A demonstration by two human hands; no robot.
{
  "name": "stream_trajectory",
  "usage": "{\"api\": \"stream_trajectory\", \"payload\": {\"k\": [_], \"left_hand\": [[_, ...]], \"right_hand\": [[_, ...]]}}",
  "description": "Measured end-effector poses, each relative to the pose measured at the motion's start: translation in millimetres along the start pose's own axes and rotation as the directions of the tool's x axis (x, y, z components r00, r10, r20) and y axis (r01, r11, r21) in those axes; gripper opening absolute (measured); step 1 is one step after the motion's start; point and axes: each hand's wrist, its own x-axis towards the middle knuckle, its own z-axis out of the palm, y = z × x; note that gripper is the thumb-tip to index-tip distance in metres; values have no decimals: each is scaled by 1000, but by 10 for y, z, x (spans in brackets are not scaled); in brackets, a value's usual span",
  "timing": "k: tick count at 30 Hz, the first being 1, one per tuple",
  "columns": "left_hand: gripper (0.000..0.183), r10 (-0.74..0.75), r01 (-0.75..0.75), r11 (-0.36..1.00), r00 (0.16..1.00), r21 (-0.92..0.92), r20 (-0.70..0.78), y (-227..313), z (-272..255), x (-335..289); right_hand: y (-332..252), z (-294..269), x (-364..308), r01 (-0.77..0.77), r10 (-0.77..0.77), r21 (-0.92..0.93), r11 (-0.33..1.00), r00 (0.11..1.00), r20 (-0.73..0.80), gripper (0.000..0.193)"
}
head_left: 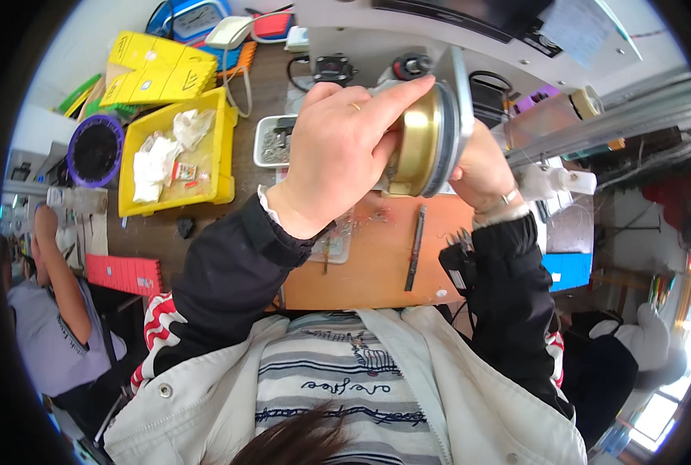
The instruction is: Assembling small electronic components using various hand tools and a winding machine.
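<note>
Two hands [334, 151] holding smooth gold-toned drum [418, 147], flat grey plate [463, 93]

The brown surface [148, 239] carries a yellow bin [226, 147], a small white tray [272, 163] — and an orange mat [361, 283].

Wears off-white jacket [198, 415] with black sleeves [221, 260] and red-white stripes [161, 314]. Has grey-striped printed shirt [303, 372] underneath. Sports gold ring [355, 106], thin wristband [508, 198].

A round part [417, 151] gleams brass-gold and dark grey among black sleeves [225, 244] banded red and white, a grey-and-white striped shirt [334, 370], yellow bin [226, 147] and brown table [155, 236].
</note>
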Motion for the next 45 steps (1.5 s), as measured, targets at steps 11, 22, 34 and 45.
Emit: {"api": "stream_trajectory", "payload": {"k": [11,22,34,45], "left_hand": [[36,-312,317,945,947,-76,72,-427,-922,-623],[46,-52,43,972,998,232,31,-613,-807,-610],[30,-127,128,983,992,131,-16,-730,-664,-746],[34,-160,101,974,942,204,295,-745,-662,-755]], "right_hand": [[330,-337,-739,218,-115,143,965,848,-517,24],[276,-189,-620,259,-150,80,963,756,-637,18],[286,166,-1113,205,-192,-61,977,718,-669,10],[491,1227,-311,-321,319,52,946,947,39,40]]}}
